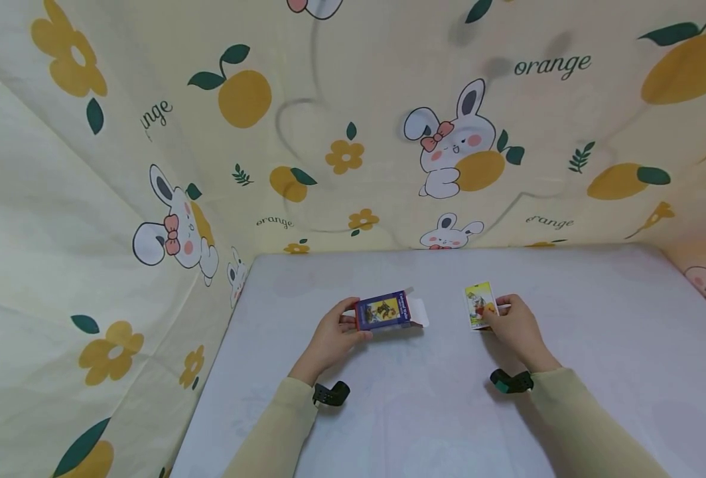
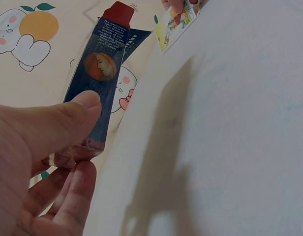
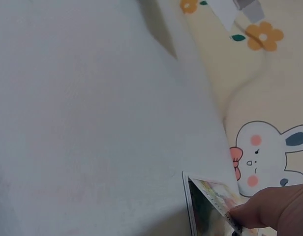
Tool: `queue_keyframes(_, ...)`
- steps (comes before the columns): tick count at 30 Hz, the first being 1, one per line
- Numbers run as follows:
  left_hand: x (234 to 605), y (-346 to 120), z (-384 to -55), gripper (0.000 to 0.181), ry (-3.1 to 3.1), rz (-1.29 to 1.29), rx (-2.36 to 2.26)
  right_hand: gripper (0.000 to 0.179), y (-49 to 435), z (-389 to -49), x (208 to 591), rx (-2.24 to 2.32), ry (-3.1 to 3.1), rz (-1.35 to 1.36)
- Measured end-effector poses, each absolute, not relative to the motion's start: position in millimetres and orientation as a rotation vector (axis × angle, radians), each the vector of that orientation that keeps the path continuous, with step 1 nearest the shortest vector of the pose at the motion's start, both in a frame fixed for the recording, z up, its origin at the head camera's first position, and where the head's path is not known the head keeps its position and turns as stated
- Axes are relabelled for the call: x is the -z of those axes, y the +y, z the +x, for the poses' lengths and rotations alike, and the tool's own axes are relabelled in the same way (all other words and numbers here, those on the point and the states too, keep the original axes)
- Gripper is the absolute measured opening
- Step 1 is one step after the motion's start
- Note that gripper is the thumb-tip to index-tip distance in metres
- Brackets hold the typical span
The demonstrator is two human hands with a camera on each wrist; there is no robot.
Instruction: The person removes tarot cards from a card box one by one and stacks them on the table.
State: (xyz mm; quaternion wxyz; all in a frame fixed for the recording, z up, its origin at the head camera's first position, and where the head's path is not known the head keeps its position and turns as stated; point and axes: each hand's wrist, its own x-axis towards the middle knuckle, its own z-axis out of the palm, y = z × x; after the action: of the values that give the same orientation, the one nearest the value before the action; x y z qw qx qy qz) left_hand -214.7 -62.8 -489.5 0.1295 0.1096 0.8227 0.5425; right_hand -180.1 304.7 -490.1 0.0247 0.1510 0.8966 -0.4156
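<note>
My left hand (image 1: 331,340) grips a blue card box (image 1: 384,312) by its closed left end, holding it just above the white table. In the left wrist view, the thumb presses the narrow side of the box (image 2: 96,73), which carries printed text and a round face picture. The flaps (image 1: 417,312) at the box's right end stand open; its inside cannot be seen. To the right, my right hand (image 1: 519,335) pinches a few picture cards (image 1: 479,299) between thumb and fingers. The right wrist view shows the top card (image 3: 218,194) askew over another.
The white table (image 1: 413,411) lies below both hands. Behind it hangs a cream cloth (image 1: 377,79) printed with rabbits and oranges, which also covers the left side. Dark bands (image 1: 332,394) sit on both wrists.
</note>
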Motion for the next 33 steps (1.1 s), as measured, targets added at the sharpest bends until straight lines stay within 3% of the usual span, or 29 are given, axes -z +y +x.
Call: queue_keyframes(33,492.5,-60.8,-211.7,0.079,2.393,0.294,-1.579,0.049,306.5,-178.0,496.7,1.003,2.864,0.497)
